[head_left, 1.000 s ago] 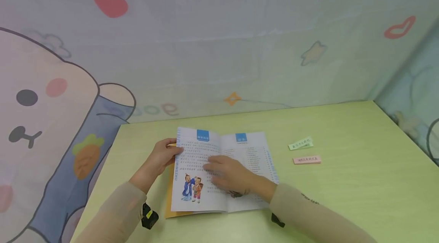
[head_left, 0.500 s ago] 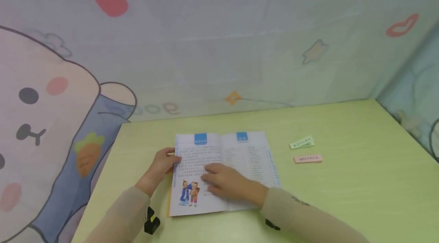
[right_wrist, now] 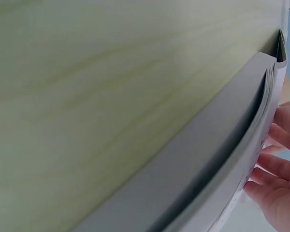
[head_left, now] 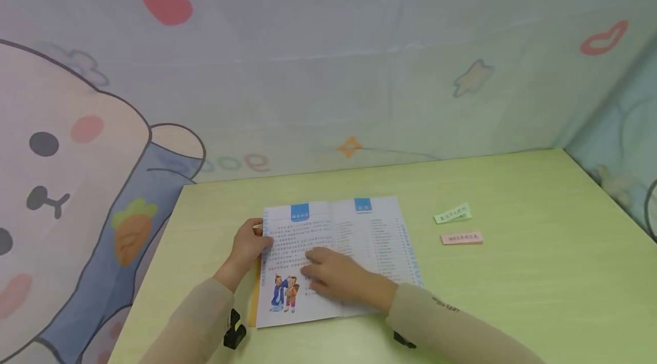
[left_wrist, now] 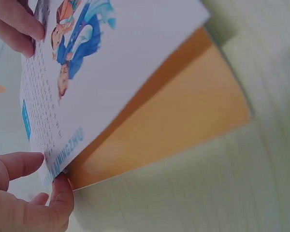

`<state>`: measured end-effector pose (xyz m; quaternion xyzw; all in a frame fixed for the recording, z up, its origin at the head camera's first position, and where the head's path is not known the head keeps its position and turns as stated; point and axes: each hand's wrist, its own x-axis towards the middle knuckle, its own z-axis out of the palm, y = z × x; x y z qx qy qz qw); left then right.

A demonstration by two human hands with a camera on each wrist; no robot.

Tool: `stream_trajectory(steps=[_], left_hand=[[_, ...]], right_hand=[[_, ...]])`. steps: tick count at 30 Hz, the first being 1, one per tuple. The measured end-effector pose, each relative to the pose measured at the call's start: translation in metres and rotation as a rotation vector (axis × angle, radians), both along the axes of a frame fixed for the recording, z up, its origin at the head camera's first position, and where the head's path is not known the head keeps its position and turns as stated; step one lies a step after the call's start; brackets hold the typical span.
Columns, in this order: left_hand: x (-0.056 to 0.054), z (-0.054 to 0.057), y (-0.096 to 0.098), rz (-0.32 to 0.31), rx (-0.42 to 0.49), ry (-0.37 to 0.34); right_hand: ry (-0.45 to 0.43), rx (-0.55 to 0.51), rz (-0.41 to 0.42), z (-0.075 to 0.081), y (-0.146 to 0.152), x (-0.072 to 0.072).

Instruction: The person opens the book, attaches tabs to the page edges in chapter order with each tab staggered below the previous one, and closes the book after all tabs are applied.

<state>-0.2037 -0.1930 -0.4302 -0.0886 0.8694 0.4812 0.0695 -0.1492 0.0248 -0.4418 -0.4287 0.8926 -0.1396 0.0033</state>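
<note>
An open book [head_left: 287, 247] lies on the green table, its left page carrying text and a drawing of two figures. My left hand [head_left: 248, 245] holds the left page's outer edge. In the left wrist view, one finger of the left hand [left_wrist: 26, 208] lies over the page and another below it, with the orange back cover [left_wrist: 159, 130] showing under the lifted page. Near the inner fold, my right hand [head_left: 339, 277] rests on the pages with fingers spread. The right wrist view shows the book's bottom edge [right_wrist: 227, 169] and fingertips against the page.
To the right of the book lie a green paper strip [head_left: 452, 214] and a pink paper strip [head_left: 462, 238], both with writing. A printed cloth [head_left: 318, 67] hangs behind the table [head_left: 539, 273]. Black wrist devices [head_left: 234, 330] sit under the sleeves.
The left page has come down flatter, covering more of the orange cover. The left hand has shifted slightly down with the page edge. The right hand has moved slightly left.
</note>
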Motion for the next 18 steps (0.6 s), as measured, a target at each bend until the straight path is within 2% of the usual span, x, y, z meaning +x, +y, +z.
stream_trajectory(steps=[6, 9, 14, 18], left_hand=[[0.0, -0.003, 0.009, -0.076, -0.224, 0.116], [0.0, -0.002, 0.017, -0.143, -0.302, 0.187], [-0.001, -0.005, 0.029, -0.311, -0.345, 0.311], [0.002, -0.007, 0.034, -0.403, -0.382, 0.323]], right_hand=[[0.023, 0.011, -0.002, -0.004, -0.003, -0.001], [0.027, 0.024, -0.004, -0.004, -0.003, -0.001], [0.039, 0.031, -0.003, -0.003, -0.002, -0.002], [0.044, 0.018, 0.003, -0.003, -0.002, -0.002]])
